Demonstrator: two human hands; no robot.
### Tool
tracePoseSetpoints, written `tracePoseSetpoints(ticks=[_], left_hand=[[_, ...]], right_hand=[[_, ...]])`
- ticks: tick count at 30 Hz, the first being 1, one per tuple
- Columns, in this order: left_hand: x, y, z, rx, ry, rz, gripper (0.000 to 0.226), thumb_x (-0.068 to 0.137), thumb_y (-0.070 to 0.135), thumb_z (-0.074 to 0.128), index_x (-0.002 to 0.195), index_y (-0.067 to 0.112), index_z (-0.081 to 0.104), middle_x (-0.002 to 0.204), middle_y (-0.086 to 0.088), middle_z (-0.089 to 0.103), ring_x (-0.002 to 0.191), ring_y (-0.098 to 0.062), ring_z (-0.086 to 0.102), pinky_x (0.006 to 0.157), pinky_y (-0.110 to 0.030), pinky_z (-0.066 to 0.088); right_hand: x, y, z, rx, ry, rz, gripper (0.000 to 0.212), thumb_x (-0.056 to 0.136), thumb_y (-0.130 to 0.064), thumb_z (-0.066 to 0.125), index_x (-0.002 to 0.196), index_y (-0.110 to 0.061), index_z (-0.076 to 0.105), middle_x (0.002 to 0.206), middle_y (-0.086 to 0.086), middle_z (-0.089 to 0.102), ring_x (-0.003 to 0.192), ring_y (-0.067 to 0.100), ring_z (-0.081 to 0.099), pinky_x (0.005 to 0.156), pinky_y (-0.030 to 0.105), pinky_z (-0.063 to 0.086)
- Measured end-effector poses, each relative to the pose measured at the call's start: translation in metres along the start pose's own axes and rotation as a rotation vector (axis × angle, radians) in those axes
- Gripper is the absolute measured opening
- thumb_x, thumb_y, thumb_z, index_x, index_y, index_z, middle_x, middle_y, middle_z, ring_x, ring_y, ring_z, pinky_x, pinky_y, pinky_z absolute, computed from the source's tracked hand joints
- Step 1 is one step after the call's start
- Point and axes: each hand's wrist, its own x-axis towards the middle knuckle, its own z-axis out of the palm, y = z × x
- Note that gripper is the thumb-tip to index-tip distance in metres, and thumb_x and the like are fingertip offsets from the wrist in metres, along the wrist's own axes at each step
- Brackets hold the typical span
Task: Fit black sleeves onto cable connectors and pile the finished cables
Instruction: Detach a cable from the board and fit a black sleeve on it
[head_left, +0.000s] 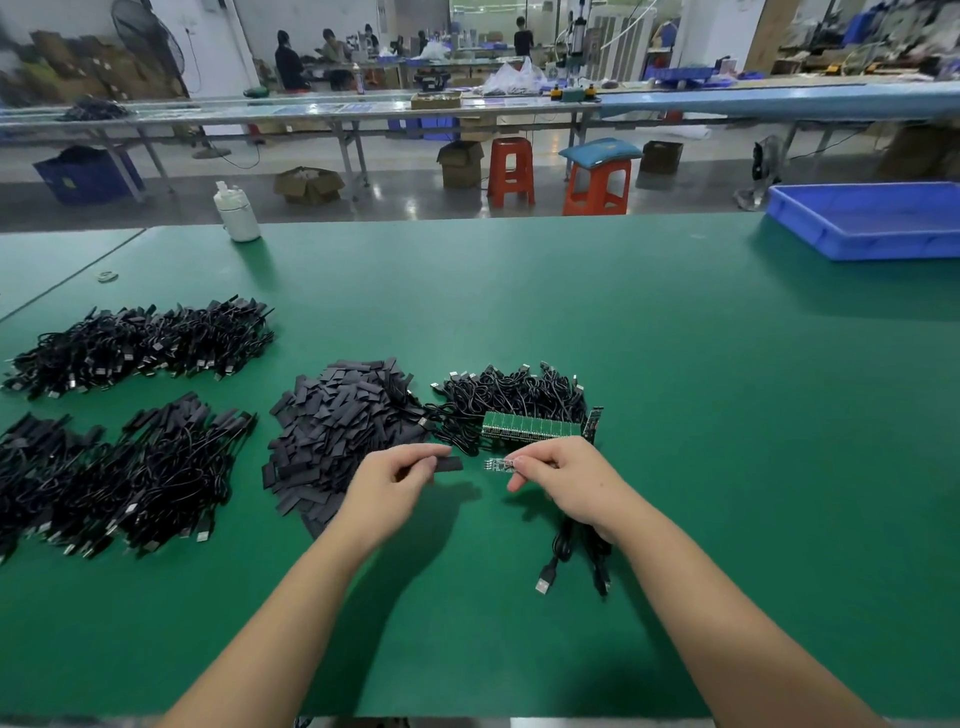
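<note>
Green bench (675, 415) in a workshop. Left hand (387, 491) pinches a sleeve (448, 464); just right, right hand (566, 480) pinches a connector (500, 465).

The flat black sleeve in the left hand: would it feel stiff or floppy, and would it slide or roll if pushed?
The flat black sleeve juts sideways from the left hand without drooping, so it is probably fairly stiff and light. Its flat strip shape suggests sliding on the green table mat rather than rolling.
</note>
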Motion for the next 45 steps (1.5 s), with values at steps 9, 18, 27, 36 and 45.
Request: tracePoseSetpoints(ticks=[9,18,27,36,45], left_hand=[[-0.019,0.027,0.036,-0.355,-0.110,-0.042,0.019,0.089,0.003,0.068,0.106,0.009,0.074,0.069,-0.010,0.067,0.054,-0.018,0.057,0.057,-0.028,0.053],[-0.021,0.038,0.040,-0.186,0.002,0.079,0.015,0.086,0.014,0.074,0.090,0.029,0.077,0.071,0.009,0.066,0.047,-0.010,0.058,0.051,-0.016,0.044],[-0.018,0.035,0.034,-0.185,-0.041,0.014,0.015,0.084,0.022,0.077,0.094,0.032,0.079,0.062,0.006,0.062,0.054,-0.014,0.050,0.059,-0.032,0.046],[-0.013,0.034,0.010,0.056,0.032,0.214,0.022,0.083,0.021,0.078,0.103,0.030,0.077,0.081,0.024,0.071,0.065,0.008,0.057,0.067,-0.013,0.045],[-0.015,0.035,0.014,-0.034,0.039,0.208,0.032,0.081,0.016,0.079,0.095,0.045,0.074,0.081,0.015,0.074,0.051,-0.006,0.055,0.059,-0.017,0.049]], right_hand=[[0.003,-0.002,0.010,0.359,-0.053,0.120,0.019,0.103,-0.026,0.052,0.104,-0.015,0.068,0.094,-0.002,0.078,0.043,0.010,0.032,0.038,0.019,0.024],[0.002,-0.002,0.012,0.344,-0.030,0.011,0.013,0.101,-0.023,0.057,0.102,-0.022,0.070,0.093,-0.006,0.077,0.041,0.007,0.039,0.040,0.014,0.034],[0.001,-0.004,0.015,0.253,0.040,-0.035,0.014,0.101,-0.024,0.056,0.097,-0.028,0.069,0.088,-0.010,0.076,0.043,0.008,0.048,0.053,0.014,0.043],[0.001,-0.006,0.002,0.200,-0.008,0.025,0.020,0.103,-0.027,0.051,0.105,-0.020,0.069,0.085,-0.007,0.077,0.046,0.008,0.044,0.042,0.008,0.035],[-0.001,-0.009,0.002,0.234,-0.047,0.007,0.020,0.103,-0.026,0.052,0.100,-0.017,0.070,0.085,-0.004,0.078,0.043,0.006,0.042,0.041,0.013,0.035]])
